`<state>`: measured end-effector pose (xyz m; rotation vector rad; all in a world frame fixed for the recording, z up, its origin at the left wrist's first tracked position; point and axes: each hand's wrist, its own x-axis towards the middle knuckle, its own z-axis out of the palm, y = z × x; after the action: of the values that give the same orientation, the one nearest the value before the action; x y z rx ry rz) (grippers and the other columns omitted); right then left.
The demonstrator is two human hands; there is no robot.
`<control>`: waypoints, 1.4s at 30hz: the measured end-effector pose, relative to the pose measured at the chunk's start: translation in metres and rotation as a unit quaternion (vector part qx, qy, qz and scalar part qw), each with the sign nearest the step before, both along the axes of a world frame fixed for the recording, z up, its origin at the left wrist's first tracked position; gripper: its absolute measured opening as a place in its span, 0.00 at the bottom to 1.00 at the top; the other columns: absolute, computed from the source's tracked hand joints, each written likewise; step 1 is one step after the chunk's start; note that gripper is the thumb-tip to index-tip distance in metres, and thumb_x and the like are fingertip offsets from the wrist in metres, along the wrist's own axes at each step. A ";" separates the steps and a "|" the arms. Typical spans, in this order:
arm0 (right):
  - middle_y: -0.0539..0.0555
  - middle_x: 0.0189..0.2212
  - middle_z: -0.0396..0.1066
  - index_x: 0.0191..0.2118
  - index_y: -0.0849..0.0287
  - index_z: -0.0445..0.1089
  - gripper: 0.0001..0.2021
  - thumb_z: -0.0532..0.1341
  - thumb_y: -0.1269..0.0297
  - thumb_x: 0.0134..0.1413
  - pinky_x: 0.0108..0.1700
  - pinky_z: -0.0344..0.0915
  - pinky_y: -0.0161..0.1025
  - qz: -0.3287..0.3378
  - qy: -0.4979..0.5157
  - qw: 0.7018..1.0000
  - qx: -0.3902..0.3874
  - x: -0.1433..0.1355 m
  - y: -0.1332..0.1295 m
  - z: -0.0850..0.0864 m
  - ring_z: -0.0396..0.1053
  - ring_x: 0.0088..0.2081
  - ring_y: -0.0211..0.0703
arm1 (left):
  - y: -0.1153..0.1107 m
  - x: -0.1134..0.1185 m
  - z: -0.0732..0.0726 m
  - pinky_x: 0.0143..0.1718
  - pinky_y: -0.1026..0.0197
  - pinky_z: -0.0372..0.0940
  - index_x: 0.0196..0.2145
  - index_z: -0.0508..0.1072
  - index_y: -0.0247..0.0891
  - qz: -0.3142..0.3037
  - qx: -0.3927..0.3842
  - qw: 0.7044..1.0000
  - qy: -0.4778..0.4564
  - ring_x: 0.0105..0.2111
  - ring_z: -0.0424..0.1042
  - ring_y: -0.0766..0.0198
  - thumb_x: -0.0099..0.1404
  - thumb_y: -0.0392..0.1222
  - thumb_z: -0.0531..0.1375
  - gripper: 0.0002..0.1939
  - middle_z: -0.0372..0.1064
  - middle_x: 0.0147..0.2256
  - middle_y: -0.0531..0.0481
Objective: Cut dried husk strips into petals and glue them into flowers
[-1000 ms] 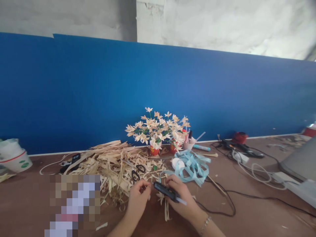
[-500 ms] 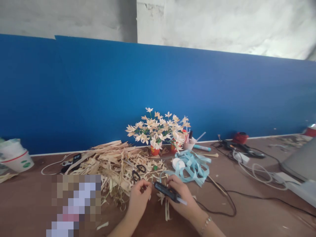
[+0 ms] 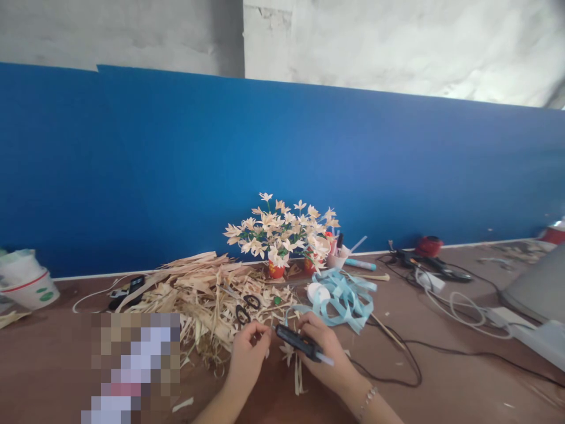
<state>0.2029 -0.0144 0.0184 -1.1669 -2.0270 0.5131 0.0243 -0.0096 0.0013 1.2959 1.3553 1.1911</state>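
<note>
My right hand (image 3: 324,347) is wrapped round a black glue gun (image 3: 296,341) with a pale glue stick (image 3: 325,358) poking from its back end. The nozzle points left, close to the pinched fingertips of my left hand (image 3: 249,353). Whatever small thing those fingers hold is too small to make out. Below the glue gun lies a pale husk flower (image 3: 288,352) on the table. Black-handled scissors (image 3: 242,314) rest on the husk pile (image 3: 198,294) just beyond my left hand.
Pale flowers (image 3: 269,221) stand in small red pots (image 3: 276,270) against the blue partition (image 3: 176,171). Light blue ribbon (image 3: 348,300) lies tangled beyond my right hand. A black cord (image 3: 397,384) loops over the table to the right. Paper cups (image 3: 33,291) stand far left.
Both hands and the glue gun hold nearly the same place. The whole view has shifted very slightly.
</note>
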 end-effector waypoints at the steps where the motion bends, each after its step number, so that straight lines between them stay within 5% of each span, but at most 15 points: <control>1: 0.52 0.31 0.62 0.24 0.58 0.60 0.07 0.60 0.73 0.44 0.32 0.61 0.34 0.002 0.001 1.000 0.000 0.000 0.000 0.000 0.63 0.30 0.39 | 0.000 0.000 -0.001 0.20 0.67 0.54 0.21 0.68 0.36 -0.001 0.000 1.000 0.000 0.17 0.58 0.68 0.53 0.50 0.57 0.14 0.60 0.15 0.56; 20: 0.53 0.30 0.62 0.22 0.58 0.59 0.08 0.60 0.70 0.46 0.34 0.63 0.35 -0.002 0.005 1.000 0.005 0.000 0.000 0.000 0.63 0.31 0.40 | 0.001 0.000 -0.005 0.20 0.66 0.55 0.23 0.69 0.36 -0.005 0.009 1.000 -0.006 0.17 0.60 0.68 0.53 0.52 0.57 0.15 0.61 0.16 0.56; 27: 0.53 0.30 0.64 0.26 0.59 0.63 0.03 0.58 0.70 0.49 0.34 0.62 0.35 -0.005 0.035 0.999 0.002 0.006 0.004 -0.002 0.64 0.32 0.41 | 0.000 -0.002 -0.003 0.25 0.65 0.58 0.24 0.72 0.37 -0.004 0.054 0.997 0.060 0.21 0.62 0.65 0.54 0.49 0.57 0.12 0.65 0.20 0.53; 32: 0.49 0.23 0.63 0.26 0.58 0.64 0.06 0.58 0.64 0.52 0.28 0.57 0.32 -0.024 0.015 1.000 -0.004 0.011 -0.003 0.012 0.61 0.26 0.38 | 0.002 -0.004 -0.009 0.31 0.63 0.59 0.23 0.73 0.38 -0.024 0.110 0.983 0.143 0.28 0.66 0.61 0.55 0.45 0.56 0.10 0.69 0.25 0.49; 36: 0.49 0.24 0.67 0.29 0.56 0.67 0.01 0.59 0.68 0.46 0.30 0.55 0.33 0.014 -0.106 0.994 0.024 0.023 -0.016 0.026 0.63 0.27 0.40 | 0.004 -0.007 -0.012 0.29 0.63 0.60 0.22 0.72 0.37 -0.013 0.069 0.990 0.125 0.25 0.65 0.62 0.55 0.45 0.56 0.10 0.68 0.23 0.51; 39: 0.53 0.28 0.69 0.33 0.57 0.67 0.09 0.59 0.72 0.41 0.34 0.55 0.37 -0.147 -0.211 0.966 -0.019 0.052 -0.021 0.023 0.66 0.32 0.46 | 0.004 -0.009 -0.012 0.27 0.63 0.60 0.24 0.72 0.37 -0.005 0.047 0.996 0.081 0.23 0.65 0.63 0.54 0.49 0.57 0.13 0.68 0.21 0.52; 42: 0.59 0.32 0.69 0.39 0.61 0.65 0.11 0.56 0.68 0.45 0.35 0.56 0.41 -0.332 -0.276 0.896 -0.108 0.092 -0.020 0.007 0.67 0.38 0.54 | 0.002 -0.008 -0.009 0.24 0.64 0.59 0.24 0.72 0.37 0.004 0.044 0.998 0.052 0.21 0.63 0.64 0.54 0.52 0.57 0.15 0.66 0.19 0.53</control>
<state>0.2948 -0.0347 0.0258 -2.2188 -1.8471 0.0506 0.0163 -0.0072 -0.0079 1.4334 1.3959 1.2140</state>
